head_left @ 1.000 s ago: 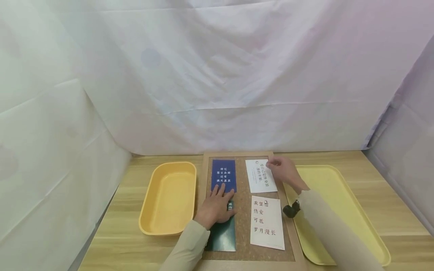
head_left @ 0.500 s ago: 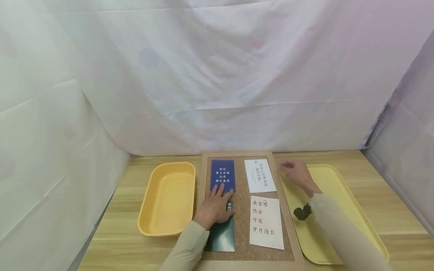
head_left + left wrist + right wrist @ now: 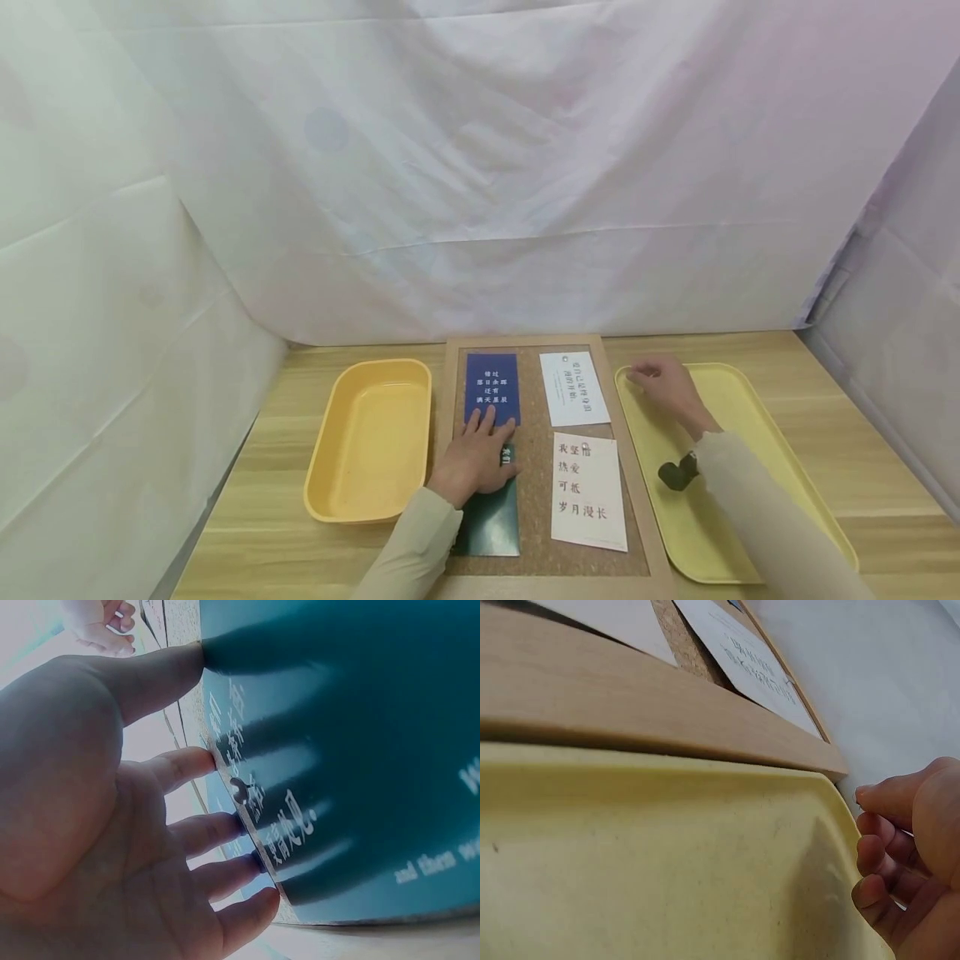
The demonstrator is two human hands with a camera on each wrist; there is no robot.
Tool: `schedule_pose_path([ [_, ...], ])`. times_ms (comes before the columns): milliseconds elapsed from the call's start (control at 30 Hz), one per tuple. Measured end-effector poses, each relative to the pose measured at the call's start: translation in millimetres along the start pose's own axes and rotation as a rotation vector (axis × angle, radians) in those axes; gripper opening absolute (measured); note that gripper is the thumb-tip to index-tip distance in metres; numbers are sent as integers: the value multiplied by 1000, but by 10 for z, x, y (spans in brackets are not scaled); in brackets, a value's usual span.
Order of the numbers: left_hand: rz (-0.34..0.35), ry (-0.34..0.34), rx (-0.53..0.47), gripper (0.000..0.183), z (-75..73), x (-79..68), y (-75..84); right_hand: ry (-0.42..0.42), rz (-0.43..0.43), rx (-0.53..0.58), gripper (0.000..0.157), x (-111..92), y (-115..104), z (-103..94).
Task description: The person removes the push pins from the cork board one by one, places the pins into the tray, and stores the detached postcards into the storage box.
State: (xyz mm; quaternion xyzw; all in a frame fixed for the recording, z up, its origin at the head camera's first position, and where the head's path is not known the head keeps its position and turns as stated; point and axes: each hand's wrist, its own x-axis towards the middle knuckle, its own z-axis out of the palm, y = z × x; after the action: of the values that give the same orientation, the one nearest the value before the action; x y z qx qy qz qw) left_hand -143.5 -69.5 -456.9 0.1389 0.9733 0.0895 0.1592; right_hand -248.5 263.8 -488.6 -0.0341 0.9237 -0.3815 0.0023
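My left hand (image 3: 472, 460) lies with straight, spread fingers over a framed corkboard (image 3: 536, 500). It covers part of a dark green card (image 3: 491, 532), and its fingertips overlap the lower edge of a blue card (image 3: 493, 367). The left wrist view shows a small pin (image 3: 239, 790) at the green card's edge, close to the fingers. Over the tray's far left corner is my right hand (image 3: 667, 387), fingers curled and thumb toward the forefinger; whether something tiny sits between them I cannot tell. Two white cards, an upper (image 3: 557, 400) and a lower (image 3: 588, 523), lie on the board's right half.
A light yellow tray (image 3: 750, 467) lies along the board's right side. To the left stands a deeper orange-yellow bin (image 3: 367, 467). Both are on a wooden table (image 3: 255, 508), with a pale cloth (image 3: 480, 167) hanging behind it.
My right hand has left the upper white card's top right corner and moved right, over the tray. The left hand has stayed in place.
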Motion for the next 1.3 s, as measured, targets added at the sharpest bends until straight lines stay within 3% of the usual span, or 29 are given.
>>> schedule_pose_path([
  [1300, 19, 10, -21, 66, 12, -8, -24, 1, 31, -30, 27, -6, 204, 38],
])
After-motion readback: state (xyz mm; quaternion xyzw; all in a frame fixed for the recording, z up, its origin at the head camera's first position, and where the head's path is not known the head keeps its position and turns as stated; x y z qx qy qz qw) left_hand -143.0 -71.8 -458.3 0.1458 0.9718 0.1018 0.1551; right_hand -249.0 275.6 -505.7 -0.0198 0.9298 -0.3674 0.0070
